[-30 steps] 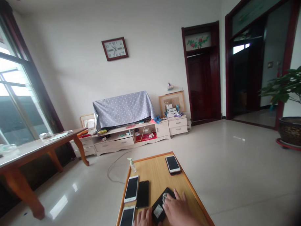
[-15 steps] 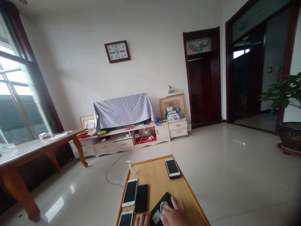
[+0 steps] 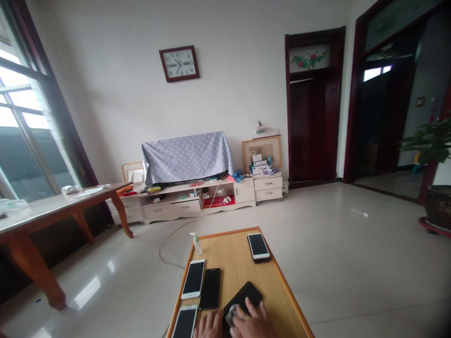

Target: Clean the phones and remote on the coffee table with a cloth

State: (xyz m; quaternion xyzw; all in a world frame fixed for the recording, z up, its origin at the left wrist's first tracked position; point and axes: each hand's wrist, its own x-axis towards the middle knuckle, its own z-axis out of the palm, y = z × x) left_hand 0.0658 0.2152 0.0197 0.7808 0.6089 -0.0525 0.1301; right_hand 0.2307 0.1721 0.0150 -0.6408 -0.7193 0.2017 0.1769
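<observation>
Tiled floor [image 3: 340, 276] stretches across my head-camera feed to a white wall, where a cream media cabinet [image 3: 194, 203] stands under a dotted grey-blue cloth [image 3: 187, 155]. A square wall clock [image 3: 179, 64] hangs above it. A dark red door [image 3: 312, 125] opens to the right, a potted plant [image 3: 439, 139] sits at the right edge, and a long wooden table [image 3: 54, 213] runs beside the window [image 3: 22, 122] on the left.

Closest to me is a low wooden bench [image 3: 235, 253]. On it I see a white phone [image 3: 193, 279], a second white phone [image 3: 184, 326] nearer me, and a dark phone [image 3: 210, 289] just beside the first. A fourth phone [image 3: 258, 246] lies on a dark base near the far edge, close to a small pump bottle [image 3: 196, 243] at the far corner.

At the near edge, a black phone [image 3: 243, 299] lies flat on the bench. My right hand [image 3: 255, 329] rests on it with the fingers spread, beside a small pale wipe [image 3: 232, 314]; I cannot tell whether it pinches the wipe. My left hand [image 3: 209, 330] sits against the phone's near left side, fingers slightly curled, and I cannot tell if it grips.
</observation>
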